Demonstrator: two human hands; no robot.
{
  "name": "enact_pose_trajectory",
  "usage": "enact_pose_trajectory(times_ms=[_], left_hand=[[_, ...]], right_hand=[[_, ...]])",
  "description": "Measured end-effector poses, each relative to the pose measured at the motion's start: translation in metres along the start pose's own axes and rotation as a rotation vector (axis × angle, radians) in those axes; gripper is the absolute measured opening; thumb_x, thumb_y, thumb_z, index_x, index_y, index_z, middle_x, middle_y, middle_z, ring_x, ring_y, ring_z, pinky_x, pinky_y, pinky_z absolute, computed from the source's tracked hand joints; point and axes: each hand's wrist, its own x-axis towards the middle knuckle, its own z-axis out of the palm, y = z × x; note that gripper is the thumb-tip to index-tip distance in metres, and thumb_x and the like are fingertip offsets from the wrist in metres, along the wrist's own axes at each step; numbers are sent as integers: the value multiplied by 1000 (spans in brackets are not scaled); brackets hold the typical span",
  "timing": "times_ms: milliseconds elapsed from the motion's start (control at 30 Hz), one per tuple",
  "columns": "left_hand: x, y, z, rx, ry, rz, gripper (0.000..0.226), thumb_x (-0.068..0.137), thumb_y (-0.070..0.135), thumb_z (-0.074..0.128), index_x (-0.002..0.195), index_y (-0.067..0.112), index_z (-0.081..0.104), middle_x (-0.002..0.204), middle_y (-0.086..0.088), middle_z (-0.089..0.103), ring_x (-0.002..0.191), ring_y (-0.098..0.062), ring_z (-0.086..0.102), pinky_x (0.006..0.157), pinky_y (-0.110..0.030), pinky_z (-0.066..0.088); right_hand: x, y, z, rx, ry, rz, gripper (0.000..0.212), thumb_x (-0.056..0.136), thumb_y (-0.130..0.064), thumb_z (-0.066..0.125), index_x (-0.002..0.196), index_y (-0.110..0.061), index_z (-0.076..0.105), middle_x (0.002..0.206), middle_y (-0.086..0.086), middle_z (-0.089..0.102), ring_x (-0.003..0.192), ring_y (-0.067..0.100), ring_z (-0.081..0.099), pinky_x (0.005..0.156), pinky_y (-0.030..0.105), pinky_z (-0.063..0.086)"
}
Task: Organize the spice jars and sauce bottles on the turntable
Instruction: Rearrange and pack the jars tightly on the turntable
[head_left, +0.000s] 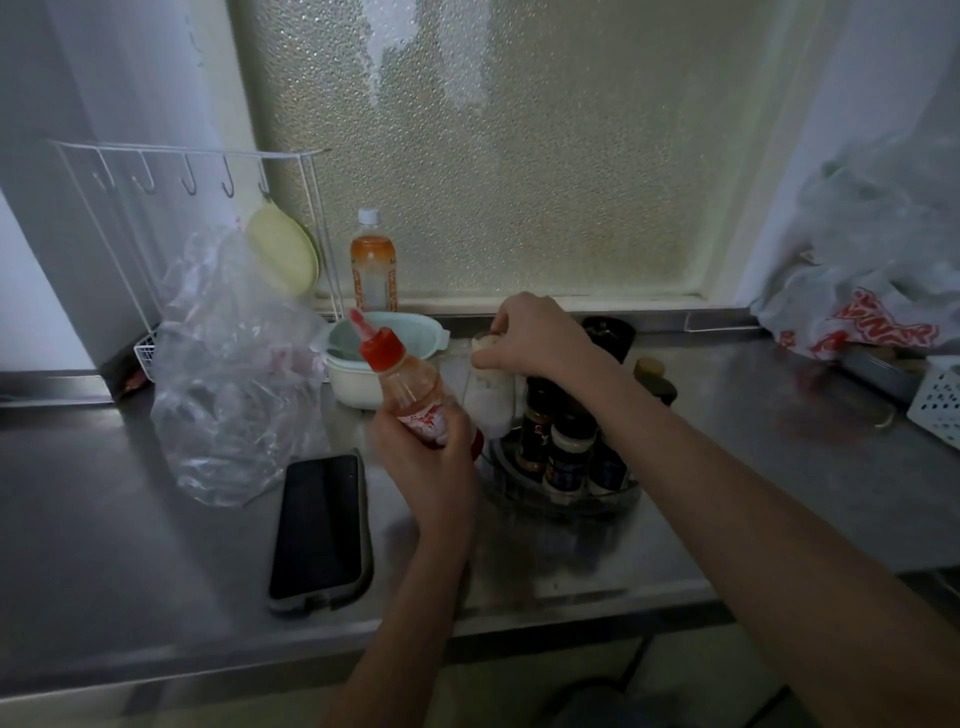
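Observation:
My left hand (426, 457) grips a clear sauce bottle (410, 387) with a red nozzle cap, tilted to the left, just left of the turntable. My right hand (535, 335) is closed over the top of a clear jar with white contents (491, 402) at the turntable's back left. The clear round turntable (618, 496) sits on the steel counter and holds several dark spice jars (569, 457) packed together. My right forearm crosses over its right side and hides part of it.
A black phone (319, 530) lies left of my left arm. A crumpled clear plastic bag (228, 384), a pale bowl (363, 364), an orange drink bottle (373, 265) and a white hook rack (182, 171) stand behind. Dark jars (657, 376), a shopping bag (862, 306) and a white basket (937, 400) are at the right.

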Motion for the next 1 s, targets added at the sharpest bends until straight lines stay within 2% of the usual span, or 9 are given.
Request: enact_pose_trajectory(times_ms=[200, 333, 400, 467, 567, 700, 800, 900, 1000], left_hand=[[0, 2, 0, -34, -45, 18, 36, 74, 31, 64, 104, 16, 49, 97, -10, 58, 83, -14, 58, 67, -11, 46], [1, -1, 0, -2, -64, 18, 35, 75, 27, 66, 102, 9, 52, 94, -12, 59, 82, -15, 60, 67, -16, 48], [1, -2, 0, 32, -74, 21, 33, 76, 22, 69, 101, 9, 52, 94, -11, 58, 83, -20, 59, 69, -24, 50], [0, -3, 1, 54, -83, 11, 32, 77, 19, 71, 102, 10, 53, 95, -9, 57, 85, -19, 58, 70, -24, 49], [-1, -2, 2, 55, -138, 26, 34, 77, 25, 71, 102, 13, 52, 96, -6, 56, 86, -15, 57, 71, -24, 48], [-6, 2, 4, 2, -250, 88, 35, 77, 20, 75, 102, 12, 53, 98, -8, 59, 86, -10, 59, 70, -18, 50], [-7, -2, 8, -35, -370, 43, 44, 77, 28, 73, 112, 9, 54, 107, -9, 61, 97, -15, 63, 81, -32, 56], [-6, -7, 9, 31, -450, 27, 50, 77, 38, 68, 120, 17, 53, 112, -2, 61, 101, -12, 62, 83, -41, 55], [-7, -7, 8, 23, -490, 36, 49, 77, 37, 67, 119, 19, 53, 111, -4, 61, 101, -14, 62, 84, -46, 54]], right_hand=[[2, 5, -5, -58, -18, -2, 38, 63, -32, 71, 88, -5, 67, 81, 10, 68, 75, 24, 63, 57, 29, 46], [-1, 8, 5, -77, -71, -23, 44, 65, -32, 71, 98, -3, 69, 100, 15, 72, 90, 28, 67, 76, 41, 56], [-4, 12, 11, -77, -70, -22, 43, 70, -36, 72, 101, -7, 69, 104, 12, 71, 96, 25, 64, 77, 36, 53], [-5, 17, 13, -60, -54, -22, 45, 71, -42, 72, 104, -11, 67, 107, 7, 68, 100, 23, 61, 78, 32, 47], [-9, 25, 7, 32, -42, -32, 49, 71, -47, 72, 109, -17, 63, 112, 4, 65, 105, 21, 59, 88, 37, 48], [-27, 47, -2, 91, 55, -10, 48, 72, -59, 61, 109, -29, 60, 108, -2, 64, 101, 18, 60, 90, 46, 48], [-43, 56, 2, 62, -44, 17, 55, 64, -71, 47, 105, -36, 59, 113, -4, 62, 106, 19, 58, 93, 51, 45], [-41, 56, 4, 83, -34, 30, 43, 72, -59, 54, 108, -35, 58, 121, -2, 60, 108, 20, 57, 93, 49, 46], [-30, 49, -3, 18, -132, 39, 41, 77, -43, 61, 114, -27, 57, 123, 3, 59, 107, 21, 57, 92, 39, 48]])
